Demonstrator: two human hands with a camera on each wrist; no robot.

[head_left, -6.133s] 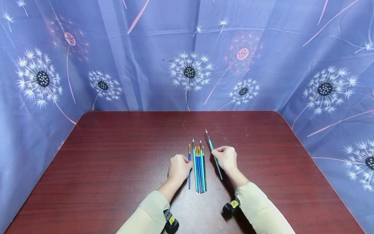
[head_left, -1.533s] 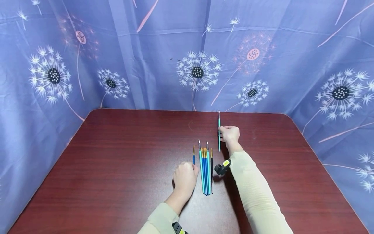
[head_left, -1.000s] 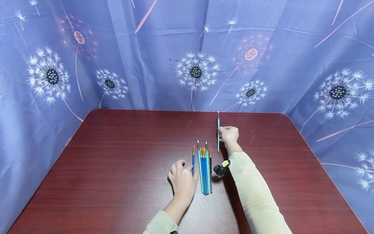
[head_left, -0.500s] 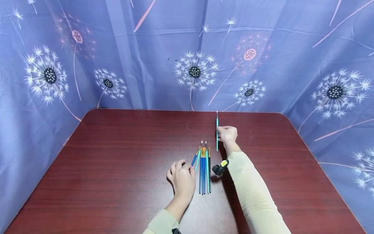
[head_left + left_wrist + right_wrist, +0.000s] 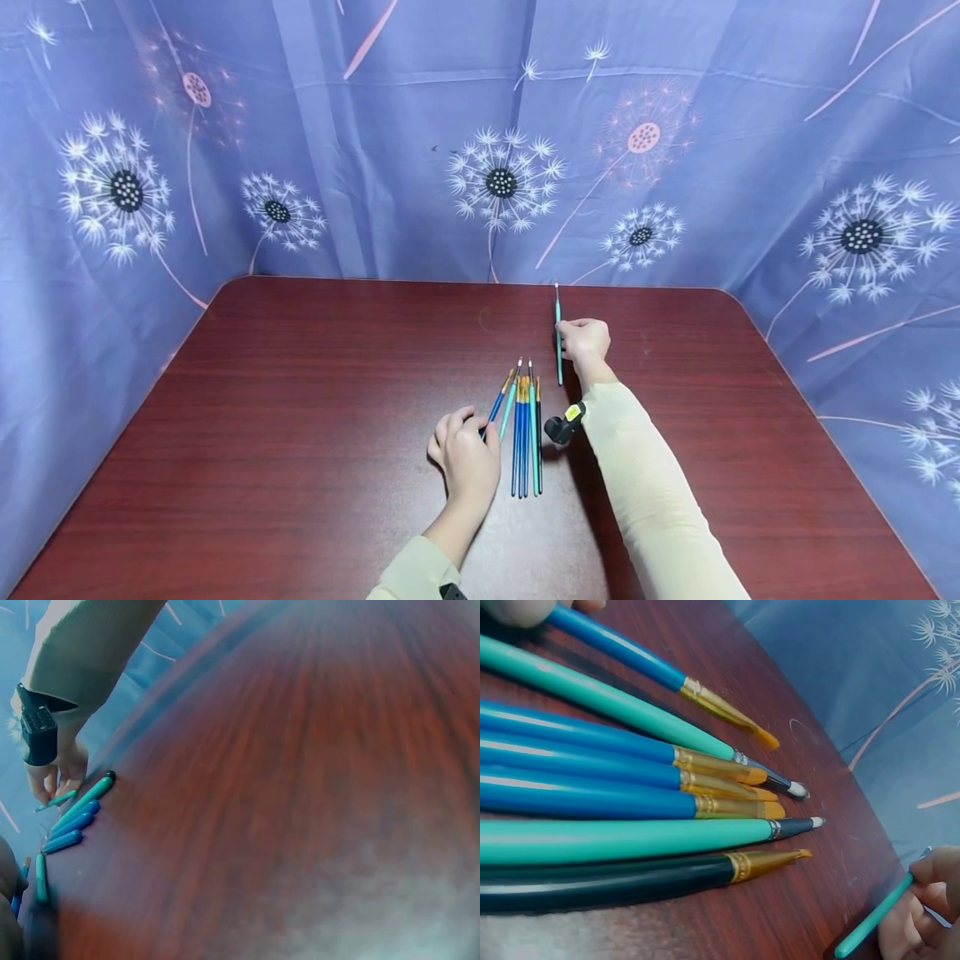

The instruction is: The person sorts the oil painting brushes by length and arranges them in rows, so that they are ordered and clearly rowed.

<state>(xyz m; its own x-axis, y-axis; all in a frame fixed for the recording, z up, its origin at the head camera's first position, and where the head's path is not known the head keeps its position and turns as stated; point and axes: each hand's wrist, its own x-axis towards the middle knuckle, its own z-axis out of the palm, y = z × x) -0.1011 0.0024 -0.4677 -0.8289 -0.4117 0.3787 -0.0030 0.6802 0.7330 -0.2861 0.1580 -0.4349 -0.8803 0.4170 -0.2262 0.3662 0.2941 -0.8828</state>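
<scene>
My left hand point(image 5: 467, 458) is low over the table, its thumb and fingers on the handle of a blue paintbrush point(image 5: 501, 397) with a gold ferrule, which slants up to the right. The right wrist view shows those fingertips pinching this blue handle. Close beside it, a teal paintbrush point(image 5: 508, 412) leans the same way, its lower end hidden by the hand in the head view. To the right lie several blue paintbrushes point(image 5: 521, 442), another teal paintbrush point(image 5: 533, 442) and a black one point(image 5: 615, 881). Farther back, my right hand point(image 5: 587, 337) pinches a teal paintbrush point(image 5: 558, 358) pointing away.
Everything lies on a dark red wood-grain table point(image 5: 300, 400) with rounded far corners. A blue curtain point(image 5: 390, 167) printed with dandelions hangs behind and at both sides. A black wrist camera point(image 5: 564, 425) on the right sleeve hangs just right of the black paintbrush.
The right hand has carried its teal paintbrush toward the far edge, then stayed. The left hand's fingers spread, and the blue paintbrush and neighbouring teal one have swung from straight to slanting right.
</scene>
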